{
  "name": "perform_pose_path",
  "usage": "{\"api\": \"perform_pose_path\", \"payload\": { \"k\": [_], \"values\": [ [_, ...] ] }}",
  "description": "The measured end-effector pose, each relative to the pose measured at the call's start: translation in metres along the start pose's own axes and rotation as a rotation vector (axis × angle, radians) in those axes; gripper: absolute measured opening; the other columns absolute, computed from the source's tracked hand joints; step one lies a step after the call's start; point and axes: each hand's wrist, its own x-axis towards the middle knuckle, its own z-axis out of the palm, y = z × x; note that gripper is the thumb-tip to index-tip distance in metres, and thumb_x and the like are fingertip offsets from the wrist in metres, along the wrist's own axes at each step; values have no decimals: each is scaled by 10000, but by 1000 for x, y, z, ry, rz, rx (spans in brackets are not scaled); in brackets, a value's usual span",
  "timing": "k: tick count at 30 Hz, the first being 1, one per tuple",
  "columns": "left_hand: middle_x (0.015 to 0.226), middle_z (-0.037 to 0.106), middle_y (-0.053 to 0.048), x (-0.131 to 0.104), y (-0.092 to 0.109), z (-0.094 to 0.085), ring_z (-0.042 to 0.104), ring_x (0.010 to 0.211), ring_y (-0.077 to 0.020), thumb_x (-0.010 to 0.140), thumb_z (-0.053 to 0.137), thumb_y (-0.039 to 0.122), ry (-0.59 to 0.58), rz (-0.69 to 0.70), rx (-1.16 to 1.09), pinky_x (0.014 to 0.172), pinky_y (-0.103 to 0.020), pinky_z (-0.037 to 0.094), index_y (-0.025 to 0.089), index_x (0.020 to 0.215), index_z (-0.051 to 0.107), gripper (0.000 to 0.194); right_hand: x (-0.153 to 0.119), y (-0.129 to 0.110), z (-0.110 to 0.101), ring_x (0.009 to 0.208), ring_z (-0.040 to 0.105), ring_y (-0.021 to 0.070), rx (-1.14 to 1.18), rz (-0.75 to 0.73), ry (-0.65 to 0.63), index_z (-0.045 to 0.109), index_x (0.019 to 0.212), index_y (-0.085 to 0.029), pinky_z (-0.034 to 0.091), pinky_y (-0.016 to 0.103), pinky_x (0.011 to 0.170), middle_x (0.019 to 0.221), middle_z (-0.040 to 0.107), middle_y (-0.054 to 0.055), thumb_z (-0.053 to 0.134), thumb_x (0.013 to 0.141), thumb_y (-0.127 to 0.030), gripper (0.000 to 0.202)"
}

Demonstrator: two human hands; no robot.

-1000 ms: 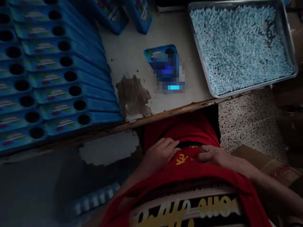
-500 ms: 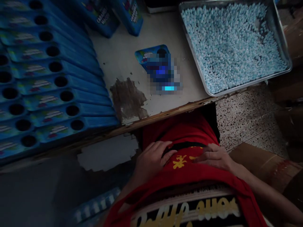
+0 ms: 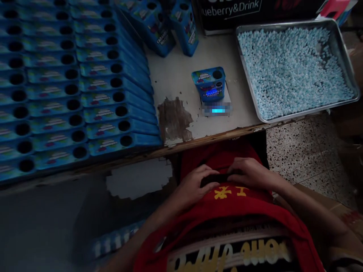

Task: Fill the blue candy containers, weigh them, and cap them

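My left hand [image 3: 195, 183] is at my waist, thumb and fingers closed around a dark strip [image 3: 219, 178] across the front of the red apron [image 3: 210, 211]. My right hand [image 3: 251, 173] is closed at the strip's other end, its fingertips curled out of sight. On the table beyond, a blue candy box [image 3: 211, 85] with a round dark hole in its top stands on a small scale [image 3: 208, 109] whose display glows cyan and is blurred out. Neither hand touches the box or scale.
Rows of blue boxes [image 3: 107, 145] fill the table's left side. Two more blue boxes [image 3: 185, 32] stand at the back. A metal tray [image 3: 255, 109] of pale blue candies lies at the right, over the table edge [image 3: 210, 136]. A black carton [image 3: 227, 17] stands behind.
The view has shifted, so the table things sit farther right and more box rows show. My right hand has moved up and inward along the dark strip; both hands remain at the apron.
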Motion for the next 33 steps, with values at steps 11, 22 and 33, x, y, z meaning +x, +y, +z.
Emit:
{"api": "perform_pose_path", "payload": {
  "k": [11, 22, 33],
  "values": [
    [1134, 721, -64, 4, -24, 20, 688, 1099, -239, 869, 716, 389, 12, -76, -57, 985, -331, 546, 280, 1218, 817, 380, 18, -9, 9, 756, 643, 138, 48, 338, -23, 837, 983, -169, 399, 232, 659, 870, 752, 3, 893, 708, -171, 281],
    [1134, 783, -77, 38, 21, -15, 738, 1072, -256, 792, 761, 365, -242, -101, 28, 918, -311, 539, 225, 1148, 835, 389, 10, -5, 22, 826, 632, 152, 64, 252, 192, 796, 923, -179, 412, 246, 714, 933, 731, 13, 884, 659, -128, 282],
    [1097, 764, -37, 15, 19, 17, 681, 1066, -226, 978, 600, 262, 9, 39, 505, 845, -296, 517, 274, 1228, 764, 299, -7, -7, 30, 875, 622, 181, -78, 275, 265, 729, 1057, -178, 397, 276, 723, 990, 707, 45, 851, 805, -198, 281]
  ]
}}
